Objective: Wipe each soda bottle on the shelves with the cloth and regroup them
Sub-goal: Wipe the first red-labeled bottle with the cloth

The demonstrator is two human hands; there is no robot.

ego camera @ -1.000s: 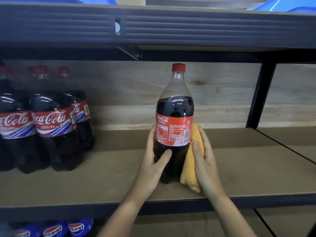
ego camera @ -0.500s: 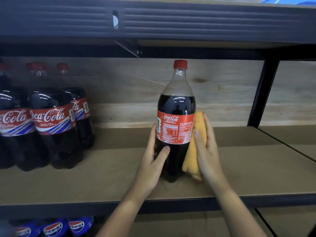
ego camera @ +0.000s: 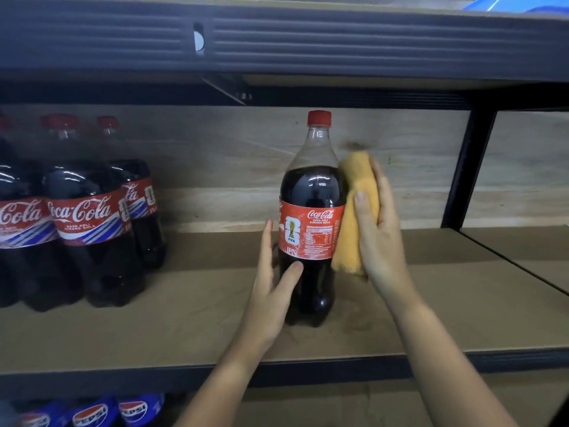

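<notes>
Coca-Cola bottle point(ego camera: 311, 229): standing upright on the shelf point(ego camera: 184, 322). Left hand point(ego camera: 274, 291) is grasping its lower body. Right hand point(ego camera: 380, 232) is gripping the orange cloth point(ego camera: 354, 211), pressing it against the bottle's side.

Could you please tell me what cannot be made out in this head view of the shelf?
- Far side of the Coca-Cola bottle: faces away.
- Left hand fingers: behind the bottle.
- Cloth: partly covered by the right hand.
- Grouped bottles: blurred, cut by the left edge, count unclear.
- Pepsi bottles: cut by the bottom edge.
</notes>
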